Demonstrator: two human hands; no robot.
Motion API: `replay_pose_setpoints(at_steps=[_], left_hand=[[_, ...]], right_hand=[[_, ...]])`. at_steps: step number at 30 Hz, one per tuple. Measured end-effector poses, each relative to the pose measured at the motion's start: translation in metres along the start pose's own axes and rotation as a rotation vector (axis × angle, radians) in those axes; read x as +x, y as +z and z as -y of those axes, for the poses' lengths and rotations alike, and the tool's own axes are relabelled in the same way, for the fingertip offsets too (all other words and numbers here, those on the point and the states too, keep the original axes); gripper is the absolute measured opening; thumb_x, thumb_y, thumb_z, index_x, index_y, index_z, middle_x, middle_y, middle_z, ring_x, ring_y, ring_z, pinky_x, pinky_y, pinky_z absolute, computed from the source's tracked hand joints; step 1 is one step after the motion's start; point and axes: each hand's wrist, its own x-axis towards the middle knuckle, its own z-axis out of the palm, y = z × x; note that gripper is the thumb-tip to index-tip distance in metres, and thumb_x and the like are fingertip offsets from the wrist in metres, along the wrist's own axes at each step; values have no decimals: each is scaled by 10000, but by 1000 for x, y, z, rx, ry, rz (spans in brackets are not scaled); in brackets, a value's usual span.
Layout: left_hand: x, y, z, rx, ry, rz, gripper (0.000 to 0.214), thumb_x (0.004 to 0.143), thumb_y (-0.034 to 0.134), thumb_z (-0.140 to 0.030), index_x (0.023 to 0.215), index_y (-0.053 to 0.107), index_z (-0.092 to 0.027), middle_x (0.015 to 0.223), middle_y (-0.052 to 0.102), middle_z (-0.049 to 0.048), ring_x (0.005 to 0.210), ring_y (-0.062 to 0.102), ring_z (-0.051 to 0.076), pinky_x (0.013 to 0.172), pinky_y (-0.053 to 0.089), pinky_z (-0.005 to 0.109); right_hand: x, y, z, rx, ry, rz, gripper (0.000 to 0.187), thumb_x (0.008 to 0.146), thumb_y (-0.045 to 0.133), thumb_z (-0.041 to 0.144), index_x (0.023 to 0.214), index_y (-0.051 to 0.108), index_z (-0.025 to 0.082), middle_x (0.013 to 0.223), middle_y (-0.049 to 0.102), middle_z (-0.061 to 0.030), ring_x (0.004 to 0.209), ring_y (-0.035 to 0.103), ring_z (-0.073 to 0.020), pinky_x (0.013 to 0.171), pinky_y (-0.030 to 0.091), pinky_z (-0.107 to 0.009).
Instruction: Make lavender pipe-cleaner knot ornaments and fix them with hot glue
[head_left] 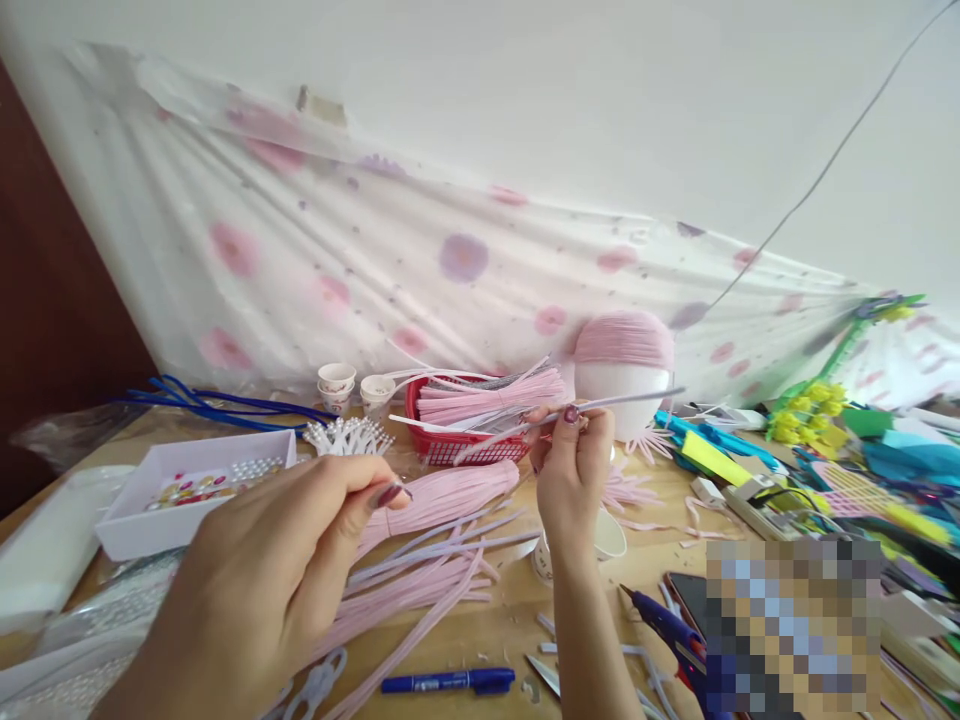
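Open room: little. The table is crowded edge to edge. The only bare wood is a strip near centre, between the blue marker and the loose pink stems. The left side is blocked by a white tray of beads. The right side is blocked by a heap of coloured foam bits and a blue glue gun. On the far side are a red basket full of pink stems, a white foam head capped in pink yarn, small cups and blue wires. The air above the clutter is free.

Surface: a wooden tabletop against a white wall, with a floral sheet hung across the wall.

The right hand is raised at centre, above a paper cup, fingertips closed on a pale stem. The stem slants through the fingers: its high end sticks out right across the foam head, its low end points left over the basket. The left hand is near left, thumb and forefinger pinched tight. A thin tip shows at the pinch, too small to tell what it is. This hand is over the loose pink stems, near the pale stem's low end; I cannot tell if they touch.
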Motion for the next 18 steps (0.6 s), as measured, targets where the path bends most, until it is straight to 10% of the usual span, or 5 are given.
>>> replay_pose_setpoints(at_steps=[12, 18], left_hand=[[13, 30, 14, 96, 30, 157, 381, 980, 414, -209, 601, 439, -241, 451, 571, -58, 406, 539, 146, 489, 355, 281], [16, 36, 7, -299, -203, 138, 175, 913, 630, -248, 870, 800, -243, 832, 837, -13, 769, 777, 180, 723, 554, 240]], right_hand=[[2, -6, 10, 134, 139, 135, 289, 981, 563, 492, 866, 466, 246, 724, 628, 56, 516, 540, -96, 475, 346, -221], [0, 0, 18, 196, 163, 161, 317, 944, 630, 506, 841, 483, 245, 659, 535, 76, 505, 453, -91, 486, 327, -223]])
